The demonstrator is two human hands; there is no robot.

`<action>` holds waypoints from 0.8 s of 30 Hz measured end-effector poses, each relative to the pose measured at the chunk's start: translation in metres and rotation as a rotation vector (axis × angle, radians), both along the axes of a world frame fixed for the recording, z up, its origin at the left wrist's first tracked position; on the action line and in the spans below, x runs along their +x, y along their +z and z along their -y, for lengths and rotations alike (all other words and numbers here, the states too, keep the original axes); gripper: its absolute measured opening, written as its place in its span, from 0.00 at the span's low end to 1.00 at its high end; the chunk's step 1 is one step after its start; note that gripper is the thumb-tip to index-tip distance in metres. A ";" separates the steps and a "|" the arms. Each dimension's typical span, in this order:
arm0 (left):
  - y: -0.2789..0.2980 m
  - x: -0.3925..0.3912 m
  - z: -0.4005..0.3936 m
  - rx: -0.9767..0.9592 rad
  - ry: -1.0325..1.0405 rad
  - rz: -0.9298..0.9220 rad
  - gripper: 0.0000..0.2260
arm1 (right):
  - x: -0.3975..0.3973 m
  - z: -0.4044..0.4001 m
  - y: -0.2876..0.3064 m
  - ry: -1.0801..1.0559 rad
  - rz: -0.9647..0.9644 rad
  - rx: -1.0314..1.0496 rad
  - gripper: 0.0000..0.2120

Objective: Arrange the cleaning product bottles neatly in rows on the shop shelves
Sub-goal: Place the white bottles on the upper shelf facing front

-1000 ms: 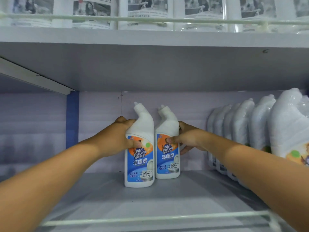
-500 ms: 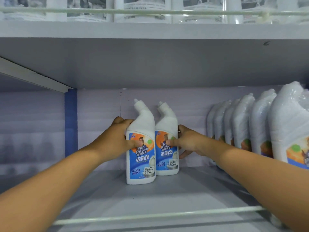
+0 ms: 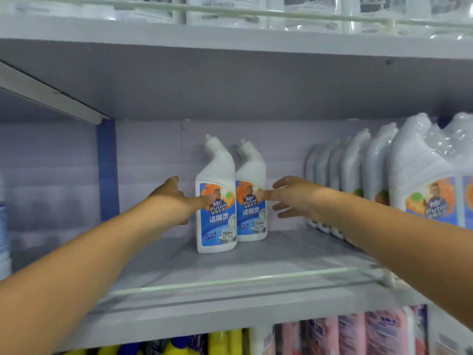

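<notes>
your left hand (image 3: 176, 198) and right hand (image 3: 294, 198), fingers loose and holding nothing, flank two bottles (image 3: 217, 201) standing upright side by side, apparently squared into a row.

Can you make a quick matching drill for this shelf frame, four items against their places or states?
Items:
1. left hand
2. right hand
3. wrapped bottles
4. yellow bottles

Places or states:
A. shelf below
B. open, thumb at the right loose bottle
C. row at the right of the shelf
D. open, thumb at the left loose bottle

Pairs: 1-D, 2-B, 3-C, 4-A
</notes>
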State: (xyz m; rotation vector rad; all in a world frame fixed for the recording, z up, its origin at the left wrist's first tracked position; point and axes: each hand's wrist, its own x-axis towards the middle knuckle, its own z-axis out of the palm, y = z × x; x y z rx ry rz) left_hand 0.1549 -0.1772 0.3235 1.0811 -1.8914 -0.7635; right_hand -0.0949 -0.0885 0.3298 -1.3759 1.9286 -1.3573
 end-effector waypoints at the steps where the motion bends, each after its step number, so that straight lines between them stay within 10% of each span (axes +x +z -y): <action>1: -0.002 0.003 -0.005 0.008 -0.012 -0.011 0.61 | 0.000 -0.009 -0.001 0.002 0.027 -0.039 0.36; 9: -0.013 -0.002 -0.081 0.036 -0.170 -0.217 0.42 | 0.010 -0.113 -0.019 0.149 0.140 -0.202 0.29; 12: -0.021 -0.014 -0.132 -0.127 -0.113 -0.217 0.49 | 0.000 -0.164 -0.031 0.186 0.148 -0.287 0.27; 17: -0.071 -0.060 -0.239 -0.335 -0.165 -0.432 0.26 | -0.042 -0.261 -0.064 0.257 0.222 -0.422 0.30; 24: -0.171 -0.147 -0.283 0.005 -0.230 -0.473 0.16 | -0.134 -0.319 -0.161 0.126 0.277 -0.300 0.23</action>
